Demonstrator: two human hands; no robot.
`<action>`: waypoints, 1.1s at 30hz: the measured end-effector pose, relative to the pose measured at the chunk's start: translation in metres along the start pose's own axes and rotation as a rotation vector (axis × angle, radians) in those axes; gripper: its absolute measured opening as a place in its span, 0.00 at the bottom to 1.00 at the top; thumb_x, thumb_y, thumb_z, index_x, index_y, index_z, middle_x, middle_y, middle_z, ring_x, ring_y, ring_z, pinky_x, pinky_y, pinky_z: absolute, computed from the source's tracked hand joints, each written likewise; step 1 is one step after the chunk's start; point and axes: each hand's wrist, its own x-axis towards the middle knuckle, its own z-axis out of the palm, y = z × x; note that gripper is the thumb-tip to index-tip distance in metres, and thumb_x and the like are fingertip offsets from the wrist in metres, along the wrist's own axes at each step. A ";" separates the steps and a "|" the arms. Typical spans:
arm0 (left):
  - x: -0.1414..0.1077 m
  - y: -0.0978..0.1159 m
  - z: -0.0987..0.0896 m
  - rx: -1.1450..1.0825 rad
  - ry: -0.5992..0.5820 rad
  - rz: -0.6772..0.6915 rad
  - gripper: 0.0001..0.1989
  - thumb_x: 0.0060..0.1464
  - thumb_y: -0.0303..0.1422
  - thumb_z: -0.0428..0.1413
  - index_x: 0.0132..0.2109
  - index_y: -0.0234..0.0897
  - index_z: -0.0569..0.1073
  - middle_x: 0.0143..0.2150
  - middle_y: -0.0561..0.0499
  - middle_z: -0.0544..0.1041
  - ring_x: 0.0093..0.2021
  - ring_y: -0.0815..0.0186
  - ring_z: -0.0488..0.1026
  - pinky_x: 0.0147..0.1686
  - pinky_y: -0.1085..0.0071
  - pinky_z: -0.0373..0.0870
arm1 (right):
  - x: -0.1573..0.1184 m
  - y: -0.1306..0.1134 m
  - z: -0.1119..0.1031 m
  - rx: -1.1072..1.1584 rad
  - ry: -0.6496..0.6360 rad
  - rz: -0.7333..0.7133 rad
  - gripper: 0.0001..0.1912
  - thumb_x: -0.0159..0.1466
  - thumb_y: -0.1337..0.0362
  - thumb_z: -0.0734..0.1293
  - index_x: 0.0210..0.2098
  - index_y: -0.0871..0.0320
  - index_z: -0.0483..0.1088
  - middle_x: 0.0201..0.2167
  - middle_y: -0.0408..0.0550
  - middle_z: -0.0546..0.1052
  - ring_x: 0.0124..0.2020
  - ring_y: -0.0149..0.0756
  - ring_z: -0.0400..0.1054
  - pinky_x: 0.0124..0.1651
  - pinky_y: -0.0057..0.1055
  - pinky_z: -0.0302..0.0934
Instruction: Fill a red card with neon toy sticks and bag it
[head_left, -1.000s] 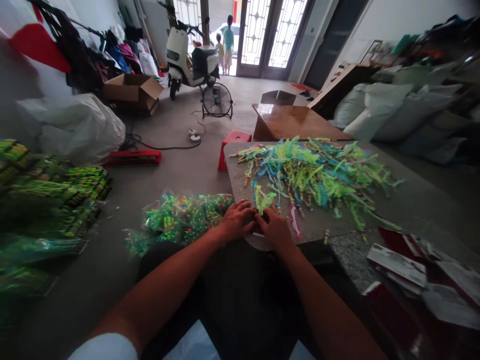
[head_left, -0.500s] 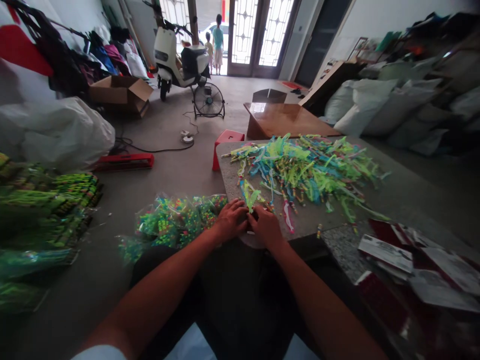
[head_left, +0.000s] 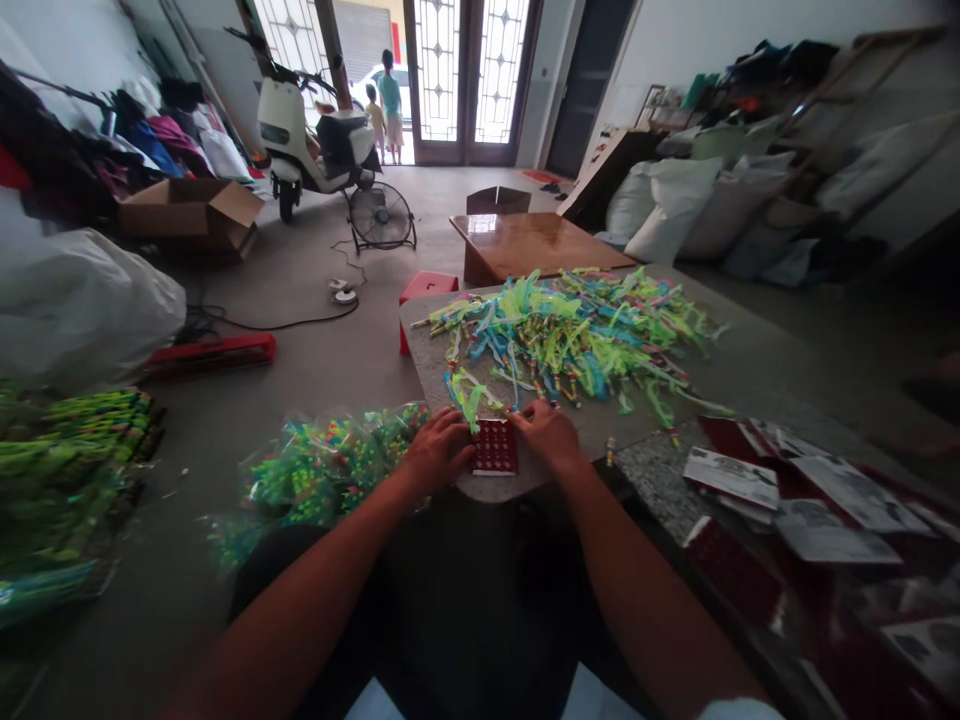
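A small dark red card (head_left: 495,447) with rows of pale marks lies at the near corner of the grey tabletop. My left hand (head_left: 439,447) grips its left edge, thumb and fingers at the border. A bright green ribbon tuft (head_left: 470,402) stands just beyond those fingertips. To the right of the card, my right hand (head_left: 549,435) has its fingertips pinched at the lower end of a thin blue ribbon strand (head_left: 516,372); the exact grip is small to see. Behind both hands spreads a heap of beaded sticks with green and blue ribbons (head_left: 577,335).
Bags of colourful pieces (head_left: 322,465) sit left of the table; green bundles (head_left: 67,450) lie farther left. Dark red cards and printed papers (head_left: 731,478) are at right. Beyond are a red stool (head_left: 427,285), brown table (head_left: 540,240), fan (head_left: 381,215), scooter (head_left: 307,140), and two people at the doorway.
My hands have moved apart, uncovering the dark red card between them. The right hand shifted to the card's right, at a blue strand. The view has turned slightly right.
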 end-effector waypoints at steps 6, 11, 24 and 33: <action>0.001 0.001 0.001 0.030 0.018 0.018 0.13 0.64 0.38 0.60 0.52 0.38 0.78 0.61 0.40 0.76 0.68 0.50 0.67 0.70 0.45 0.64 | 0.008 0.005 -0.002 0.196 -0.012 0.015 0.16 0.66 0.52 0.70 0.32 0.58 0.79 0.32 0.53 0.82 0.35 0.40 0.76 0.35 0.31 0.58; 0.001 0.008 0.002 0.049 0.028 -0.013 0.15 0.64 0.40 0.60 0.54 0.39 0.77 0.61 0.41 0.76 0.68 0.49 0.67 0.70 0.45 0.64 | -0.003 0.005 -0.015 0.702 -0.044 -0.007 0.24 0.63 0.42 0.67 0.35 0.58 0.77 0.23 0.44 0.76 0.22 0.35 0.67 0.27 0.30 0.58; 0.000 0.014 0.000 0.038 0.030 -0.047 0.18 0.64 0.42 0.60 0.57 0.42 0.77 0.62 0.42 0.75 0.69 0.50 0.66 0.71 0.47 0.64 | -0.029 -0.020 -0.003 0.704 -0.306 -0.234 0.21 0.62 0.52 0.64 0.43 0.58 0.80 0.23 0.42 0.75 0.25 0.34 0.65 0.30 0.29 0.60; -0.001 0.009 0.002 0.018 0.021 -0.038 0.19 0.61 0.39 0.62 0.57 0.41 0.78 0.63 0.41 0.75 0.69 0.49 0.66 0.70 0.47 0.65 | -0.031 -0.021 0.007 0.580 -0.223 -0.224 0.17 0.64 0.54 0.65 0.44 0.57 0.79 0.29 0.46 0.79 0.32 0.40 0.72 0.37 0.32 0.65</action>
